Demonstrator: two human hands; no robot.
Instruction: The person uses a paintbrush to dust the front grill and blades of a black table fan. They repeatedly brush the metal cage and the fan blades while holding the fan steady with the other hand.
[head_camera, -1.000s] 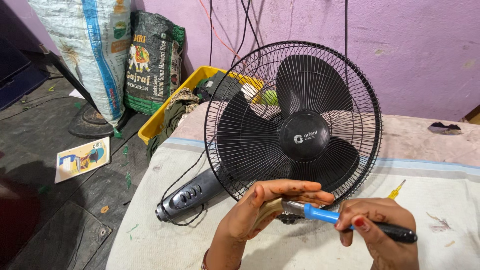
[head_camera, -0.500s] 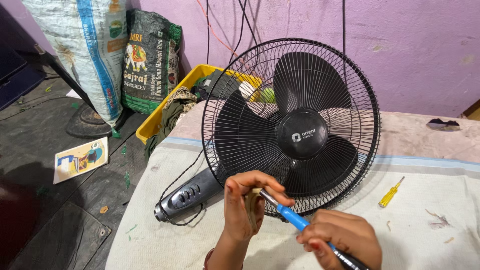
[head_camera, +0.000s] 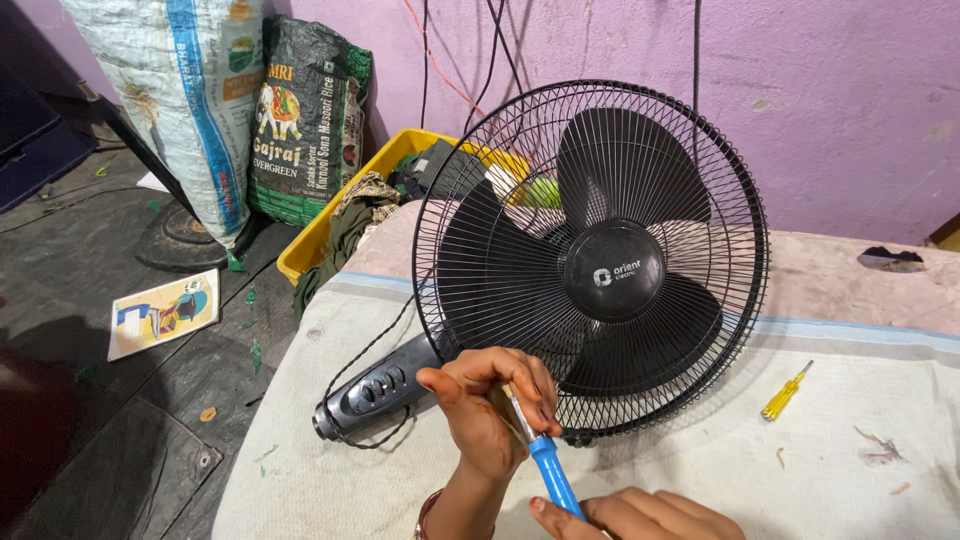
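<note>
The left hand (head_camera: 485, 405) is being cupped around the head of a brush (head_camera: 535, 450), its fingers curled and pinching the bristles near the metal ferrule. The right hand (head_camera: 640, 515), at the near edge and partly cut off, is being closed around the blue handle lower down. The brush is being held tilted, just in front of the lower rim of the fan (head_camera: 590, 260), which is lying propped on the cloth-covered bed (head_camera: 300, 440).

For the bristles to be worked well, the handle is best kept steady by the right hand while the tips are being drawn through the left fingers — lightly, so that the hairs are not bent or pulled out. The grille wires are close behind the knuckles and could be caught, it is judged.

A grey control base (head_camera: 385, 388) with buttons is lying to the left of the hands, a black cord trailing from it. A yellow screwdriver (head_camera: 785, 392) is lying well apart to the right. Beyond the bed, far left, a yellow crate (head_camera: 335, 225) of clothes and two sacks (head_camera: 250, 110) are standing against the purple wall — none is in the way.
</note>
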